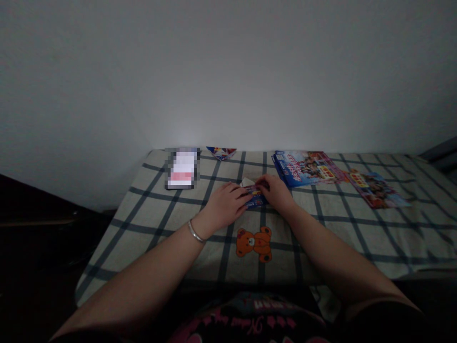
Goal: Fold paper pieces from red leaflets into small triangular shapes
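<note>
Both my hands rest on a small folded piece of colourful paper (254, 196) lying on the checked cloth (321, 224). My left hand (226, 205), with a silver bracelet at the wrist, lies palm down over the paper's left side, fingers pressed onto it. My right hand (276, 190) presses the paper's right side, fingers curled down on it. A white corner of the paper sticks out beyond my fingertips.
A stack of colourful printed sheets (305, 167) lies at the back right, a single one (376, 189) further right. A folded paper shape (221, 152) sits by the wall. A blurred-out card (182, 167) lies back left. A teddy bear print (254, 243) marks the cloth.
</note>
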Available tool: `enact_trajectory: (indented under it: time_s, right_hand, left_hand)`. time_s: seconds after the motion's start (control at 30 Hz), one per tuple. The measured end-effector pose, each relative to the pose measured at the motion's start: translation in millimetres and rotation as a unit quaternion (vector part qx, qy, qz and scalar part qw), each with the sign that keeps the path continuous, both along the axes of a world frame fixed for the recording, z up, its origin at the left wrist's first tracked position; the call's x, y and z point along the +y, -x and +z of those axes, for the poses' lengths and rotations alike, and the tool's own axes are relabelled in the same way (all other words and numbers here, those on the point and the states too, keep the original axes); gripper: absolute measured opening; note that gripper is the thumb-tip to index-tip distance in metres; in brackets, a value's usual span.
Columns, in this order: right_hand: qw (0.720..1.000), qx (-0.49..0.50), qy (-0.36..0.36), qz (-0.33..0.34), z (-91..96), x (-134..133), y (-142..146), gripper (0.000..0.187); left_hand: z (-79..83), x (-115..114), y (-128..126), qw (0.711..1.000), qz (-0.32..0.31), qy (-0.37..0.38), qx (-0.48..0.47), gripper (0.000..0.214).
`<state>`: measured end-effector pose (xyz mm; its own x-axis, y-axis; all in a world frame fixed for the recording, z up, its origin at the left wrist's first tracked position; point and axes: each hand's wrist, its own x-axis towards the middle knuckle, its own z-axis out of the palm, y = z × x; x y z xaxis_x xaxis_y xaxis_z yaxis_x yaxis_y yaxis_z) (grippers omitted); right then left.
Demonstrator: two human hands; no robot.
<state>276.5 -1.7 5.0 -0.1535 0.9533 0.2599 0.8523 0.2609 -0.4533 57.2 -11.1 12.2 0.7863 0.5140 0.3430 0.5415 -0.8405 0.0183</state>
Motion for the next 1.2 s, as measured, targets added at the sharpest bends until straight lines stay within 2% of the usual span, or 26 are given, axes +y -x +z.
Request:
enact_trajectory:
  time_s: [0.2,0.4,0.6,0.87,1.2]
  right_hand:
    - [0.989,-0.065,-0.125,0.054,7.2,-14,-1,0.017]
    - [0.979,-0.121,-0.106,0.127,9.7,-24,-6,0.018]
    - [0.972,-0.143,-0.097,0.16,9.4,-26,-1,0.027]
    - [0.971,-0.178,-0.08,0.14,13.7,-33,6,0.028]
    - [0.974,-0.207,-0.062,0.072,24.7,-35,9,0.027]
  left_hand:
    - [2.4,-7,-3,1.0,0.024,0.013,0.013,0.031]
    - [5.4,-10,-1,0.997,0.067,0.006,0.024,0.037]
    - [9.4,-11,-1,0.996,0.078,0.015,0.03,0.035]
    - [8.0,-10,1,0.997,0.072,0.024,0.018,0.032]
    - [9.3,-9,1,0.997,0.07,0.035,0.02,0.033]
